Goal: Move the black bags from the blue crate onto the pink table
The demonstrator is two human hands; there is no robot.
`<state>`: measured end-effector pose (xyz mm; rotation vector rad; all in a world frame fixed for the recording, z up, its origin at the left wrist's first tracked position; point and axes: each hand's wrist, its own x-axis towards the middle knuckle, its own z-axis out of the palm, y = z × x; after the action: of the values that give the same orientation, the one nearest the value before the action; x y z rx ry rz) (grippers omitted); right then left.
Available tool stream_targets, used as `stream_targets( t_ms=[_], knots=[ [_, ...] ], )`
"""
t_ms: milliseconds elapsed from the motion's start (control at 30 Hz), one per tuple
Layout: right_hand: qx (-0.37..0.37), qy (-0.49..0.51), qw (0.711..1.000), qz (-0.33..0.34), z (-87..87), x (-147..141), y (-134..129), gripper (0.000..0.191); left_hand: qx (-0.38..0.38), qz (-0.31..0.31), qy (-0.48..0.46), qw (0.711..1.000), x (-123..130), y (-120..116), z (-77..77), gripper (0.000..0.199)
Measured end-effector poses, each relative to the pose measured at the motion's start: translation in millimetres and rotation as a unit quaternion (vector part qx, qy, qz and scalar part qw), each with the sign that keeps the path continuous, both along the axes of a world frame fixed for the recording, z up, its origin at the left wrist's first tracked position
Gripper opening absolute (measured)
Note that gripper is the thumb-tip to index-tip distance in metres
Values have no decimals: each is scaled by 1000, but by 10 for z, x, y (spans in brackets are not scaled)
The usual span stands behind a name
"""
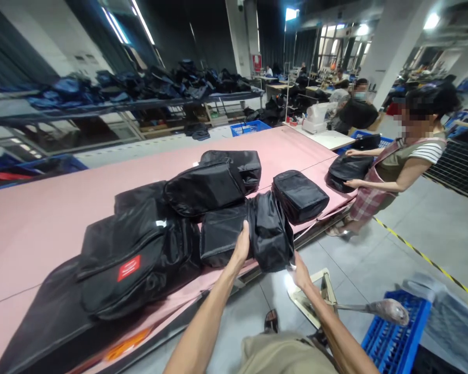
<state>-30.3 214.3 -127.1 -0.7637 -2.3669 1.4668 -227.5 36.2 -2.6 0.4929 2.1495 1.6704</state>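
Note:
Between my hands is a black fabric bag (271, 234), held by its two sides at the table's front edge. My left hand (242, 243) is closed on its left side, thumb up along the fabric. On the lower right side, my right hand (300, 270) grips the bag's edge, its fingers partly hidden. Just left of it lies another black bag (220, 236). A black backpack with a red label (129, 267) rests further left, among several stacked black bags (205, 189). To the right a boxy black bag (299, 195) lies on the table.
The long table has a pink top (81, 182). At its right end a co-worker (398, 166) handles a black bag (351, 169). A blue plastic crate (398, 327) and a metal-framed stool (315, 296) stand on the floor. A sewing machine (317, 117) is behind.

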Motion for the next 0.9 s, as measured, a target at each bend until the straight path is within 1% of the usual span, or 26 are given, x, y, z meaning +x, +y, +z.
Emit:
stream_targets(
  t_ms=[33, 67, 100, 167, 233, 267, 333, 367, 433, 500, 533, 567, 633, 700, 733, 767, 833, 867, 900],
  knots=[
    [1, 37, 999, 8, 7, 0, 4, 78, 44, 5, -22, 999, 64, 37, 78, 88],
    [-2, 65, 998, 12, 58, 3, 19, 83, 63, 7, -29, 998, 128, 66, 136, 86],
    [-9, 80, 997, 11, 151, 9, 41, 88, 55, 6, -19, 998, 189, 90, 174, 82],
    [-40, 89, 995, 7, 445, 27, 90, 97, 16, 11, 17, 1000, 286, 130, 201, 74],
    [-60, 113, 992, 20, 822, 40, 110, 104, -3, 15, 52, 999, 341, 179, 185, 69],
    [-56, 127, 990, 27, 1012, 36, 99, 105, -3, 11, 65, 998, 354, 210, 171, 66],
    [-23, 145, 989, 25, 1336, 0, 36, 102, 10, -6, 70, 997, 360, 280, 140, 58],
    [4, 146, 989, 14, 1455, -33, -4, 100, 23, -14, 63, 998, 357, 311, 121, 54],
    [65, 138, 988, -24, 1594, -117, -58, 96, 49, -26, 41, 998, 350, 332, 55, 52],
    [129, 131, 980, -70, 1628, -193, -8, 82, 50, -33, 24, 998, 348, 259, -71, 54],
    [160, 125, 975, -94, 1621, -219, 74, 73, 34, -30, 19, 999, 353, 181, -160, 55],
    [186, 117, 969, -114, 1609, -233, 196, 66, 13, -22, 16, 1000, 364, 78, -262, 57],
    [227, 95, 959, -140, 1579, -226, 528, 59, -25, 2, 3, 1000, 421, -163, -475, 64],
    [278, 67, 943, -173, 1550, -177, 882, 59, -28, 14, -32, 999, 535, -368, -640, 76],
    [308, 53, 929, -199, 1531, -140, 1027, 59, -20, 11, -52, 998, 614, -428, -685, 80],
    [339, 38, 912, -227, 1507, -98, 1133, 61, -10, 1, -66, 998, 705, -449, -699, 81],
    [387, 14, 882, -268, 1430, -8, 1216, 64, 10, -40, -67, 997, 911, -381, -636, 76],
    [398, 7, 876, -272, 1373, 37, 1200, 64, 16, -65, -55, 996, 1015, -304, -567, 72],
    [400, 4, 878, -263, 1304, 81, 1158, 63, 19, -88, -41, 995, 1114, -209, -482, 68]
  ],
)
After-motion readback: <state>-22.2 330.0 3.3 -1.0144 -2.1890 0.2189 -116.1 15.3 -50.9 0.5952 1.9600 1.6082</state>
